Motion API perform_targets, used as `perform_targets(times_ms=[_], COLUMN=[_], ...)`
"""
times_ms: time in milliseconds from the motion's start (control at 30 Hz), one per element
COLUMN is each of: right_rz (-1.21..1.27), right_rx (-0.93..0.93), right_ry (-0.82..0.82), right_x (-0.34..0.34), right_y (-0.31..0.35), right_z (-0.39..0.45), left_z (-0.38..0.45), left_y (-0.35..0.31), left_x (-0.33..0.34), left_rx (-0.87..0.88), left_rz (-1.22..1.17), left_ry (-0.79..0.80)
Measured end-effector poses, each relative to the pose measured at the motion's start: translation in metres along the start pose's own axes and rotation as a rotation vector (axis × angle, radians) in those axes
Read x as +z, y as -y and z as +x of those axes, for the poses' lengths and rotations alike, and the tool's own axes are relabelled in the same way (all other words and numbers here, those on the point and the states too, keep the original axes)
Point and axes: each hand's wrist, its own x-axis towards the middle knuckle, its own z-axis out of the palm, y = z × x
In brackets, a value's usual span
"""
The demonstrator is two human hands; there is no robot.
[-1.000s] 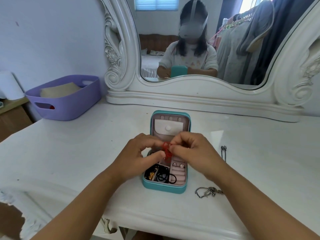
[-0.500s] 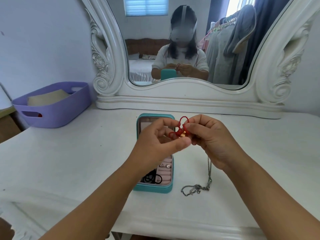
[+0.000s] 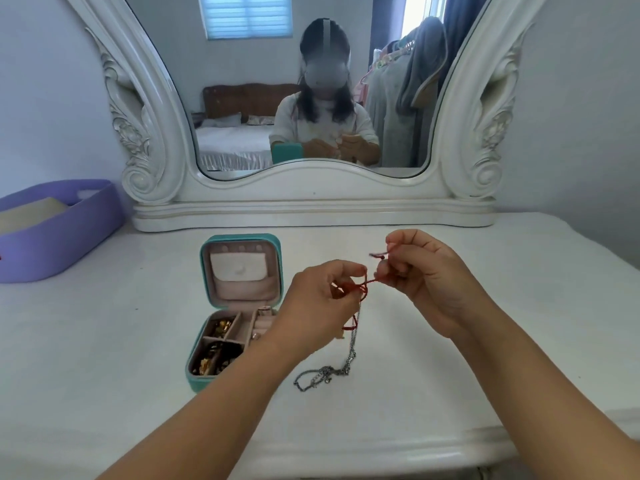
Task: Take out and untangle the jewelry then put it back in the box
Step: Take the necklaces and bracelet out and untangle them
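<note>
Nearest, on the white bench point(image 3: 104, 358): a silver chain point(image 3: 323, 374) in a loose heap, one strand running up and away toward the hands. Left of it, a teal jewelry box point(image 3: 207, 379) lying open, lid tipped back and long axis running away from the viewer; gold pieces point(image 3: 211, 358) in the near-left compartments, more gold in the one behind, small items too unclear to name on the pink side, a pale snap pouch point(image 3: 239, 268) inside the lid. Above the bench, just right of the box: a red cord point(image 3: 362, 287), raised and stretched roughly left to right, rising slightly toward the right, a knot near the left end and a loop hanging down beside the chain strand. Left hand point(image 3: 322, 303): grip pressed together, thumb and fingertips pinching the cord at the knot. Right hand point(image 3: 429, 282): grip likewise pinched on the cord's other end, a short tail with a dark bead poking out above the fingers. Farther left, a purple basket point(image 3: 69, 237) holding a beige folded item point(image 3: 31, 211). Farthest, an ornate white mirror point(image 3: 162, 157) against the wall.
</note>
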Motion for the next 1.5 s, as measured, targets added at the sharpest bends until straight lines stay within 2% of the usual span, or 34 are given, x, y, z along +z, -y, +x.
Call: perform_targets(times_ms=[167,267,367,500,567,633,767,1000,1100,1200,1333,1400,1500], right_rz=[0.246,0.28,0.005,-0.393,-0.446,-0.441,-0.521,-0.498,-0.494,-0.459,-0.288,-0.289,-0.447], right_rx=[0.025,0.025,0.018,0.077,0.091,0.025,-0.089,-0.094,-0.071,0.012,0.123,0.149,0.111], right_ry=[-0.11,-0.176,-0.176,0.01,0.108,0.117,0.0,-0.263,-0.305,-0.283,-0.283,-0.301,-0.312], right_x=[-0.03,-0.048,-0.053,-0.044,-0.038,-0.036,-0.041,-0.067,-0.076,-0.08,-0.088,-0.092,-0.095], right_y=[0.014,0.015,0.008,-0.005,-0.01,-0.013,-0.012,-0.01,-0.01,-0.016,-0.026,-0.03,-0.034], right_z=[0.005,0.01,0.008,0.0,-0.003,-0.003,0.005,0.02,0.022,0.024,0.033,0.038,0.045], left_z=[0.005,0.006,0.008,0.013,0.015,0.016,0.017,0.018,0.019,0.019,0.011,0.007,0.0], left_y=[0.002,0.0,-0.003,-0.006,-0.008,-0.009,-0.006,0.005,0.009,0.013,0.016,0.02,0.028], left_x=[0.014,0.019,0.022,0.028,0.031,0.033,0.032,0.029,0.032,0.037,0.038,0.035,0.031], left_rx=[-0.047,-0.094,-0.124,-0.094,-0.094,-0.108,-0.136,-0.189,-0.189,-0.135,0.026,0.121,0.219], left_rz=[0.0,-0.096,-0.204,-0.258,-0.253,-0.239,-0.276,-0.188,-0.225,-0.204,-0.119,-0.045,0.11], left_ry=[0.051,0.055,0.049,0.021,0.008,-0.001,0.0,0.091,0.08,0.02,-0.029,0.031,0.223])
